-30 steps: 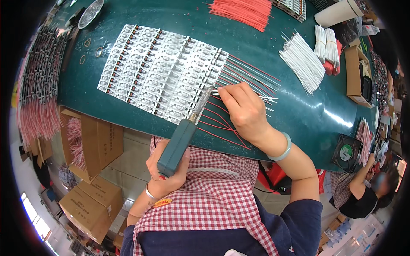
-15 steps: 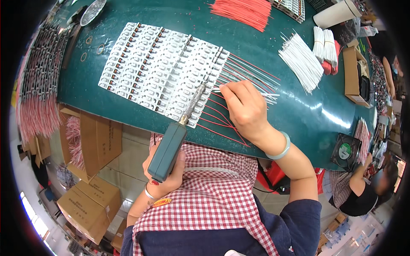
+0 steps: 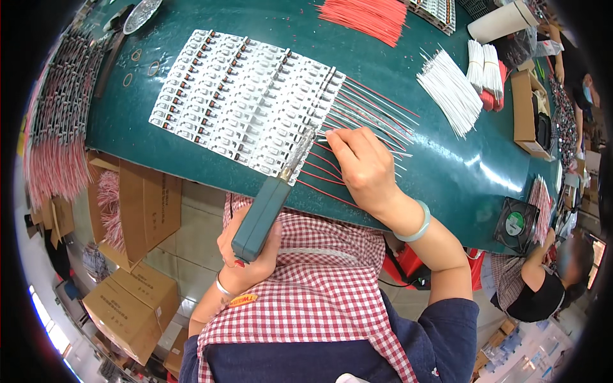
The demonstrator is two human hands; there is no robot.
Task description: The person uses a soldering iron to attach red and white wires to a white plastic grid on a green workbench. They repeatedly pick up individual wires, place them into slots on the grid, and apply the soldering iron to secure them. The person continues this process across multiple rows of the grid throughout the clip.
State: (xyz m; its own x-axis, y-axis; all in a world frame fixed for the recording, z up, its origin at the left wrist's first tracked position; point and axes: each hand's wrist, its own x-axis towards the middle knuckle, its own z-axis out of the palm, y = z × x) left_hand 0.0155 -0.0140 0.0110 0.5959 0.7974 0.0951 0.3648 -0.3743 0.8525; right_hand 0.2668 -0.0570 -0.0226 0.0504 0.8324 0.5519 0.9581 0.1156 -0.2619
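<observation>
My left hand [image 3: 268, 246] is wrapped round the green boxy handle of a soldering iron [image 3: 260, 217]. Its silvery tip reaches up to the right edge of a panel of white plastic parts [image 3: 252, 105] set in rows. Just right of that tip, my right hand [image 3: 365, 169] pinches a thin white wire [image 3: 322, 140] close to the panel's edge. Red and white wires [image 3: 373, 105] stick out to the right from the same edge, some running under my right hand. Small dark pieces sit in several of the panel's rows.
Loose red wires [image 3: 364, 19] and white wires [image 3: 450, 96] lie at the far side. Finished-looking bundles with red and white leads [image 3: 60, 127] hang over the table's left end. A small black fan [image 3: 516, 223] stands at right, near another person [image 3: 543, 274]. Cardboard boxes [image 3: 131, 313] stand below left.
The soldering iron has shifted slightly up and to the right along the panel's edge. My right hand has moved slightly left and down, still pinching. The panel has shifted a little.
</observation>
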